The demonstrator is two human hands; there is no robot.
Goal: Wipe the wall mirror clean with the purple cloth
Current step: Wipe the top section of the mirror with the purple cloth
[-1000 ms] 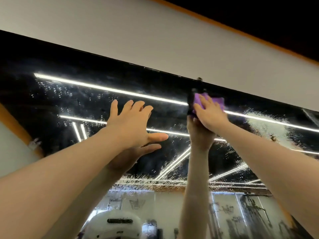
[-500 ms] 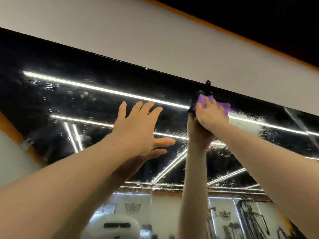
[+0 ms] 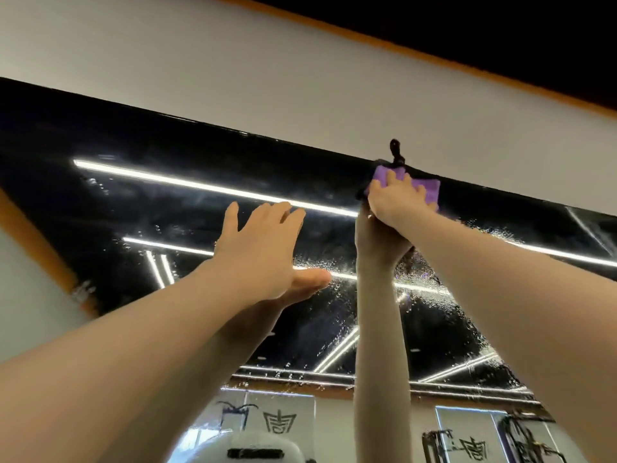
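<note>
The wall mirror [image 3: 160,202] fills the middle of the view, dark and speckled with water droplets. My right hand [image 3: 397,198] presses the purple cloth [image 3: 429,188] flat against the glass at the mirror's top edge, just under a small black clip [image 3: 396,153]. My left hand [image 3: 263,248] lies flat on the glass to the left, fingers straight and spread. Reflections of both arms show in the mirror below the hands.
Above the mirror runs a pale wall [image 3: 300,81] with an orange strip and a dark ceiling [image 3: 500,35]. Reflected light strips cross the glass. Droplets are thick on the right part [image 3: 424,289].
My right hand has slid the cloth up and a little right to the mirror's top edge. My left hand stays flat on the glass. The view has tilted slightly.
</note>
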